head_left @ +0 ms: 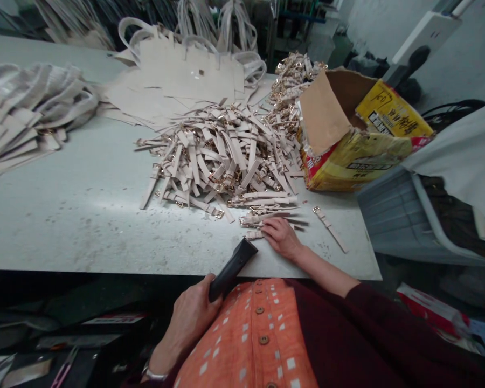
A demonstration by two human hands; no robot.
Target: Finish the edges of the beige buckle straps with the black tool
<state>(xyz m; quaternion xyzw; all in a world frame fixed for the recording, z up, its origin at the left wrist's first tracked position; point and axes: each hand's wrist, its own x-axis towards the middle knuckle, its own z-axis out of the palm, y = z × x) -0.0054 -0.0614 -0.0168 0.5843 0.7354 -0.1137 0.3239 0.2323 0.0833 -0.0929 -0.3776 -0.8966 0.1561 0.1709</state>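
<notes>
My left hand (196, 307) is wrapped round a black tool (234, 267), which looks like a heat gun or blower and points toward the table's front edge. My right hand (281, 236) has its fingers pressed together on a short beige buckled strap (254, 235) at the front of a small row of straps (267, 202). Behind that row rises a large heap of beige straps with gold buckles (226, 148). One single strap (330, 229) lies apart, to the right of my right hand.
A yellow cardboard box (359, 161) stands open at the table's right side, beside a grey bin (404, 215). Beige bag panels with handles (178, 70) lie at the back. A pile of light strips (36, 113) is at the left of the table (84, 215).
</notes>
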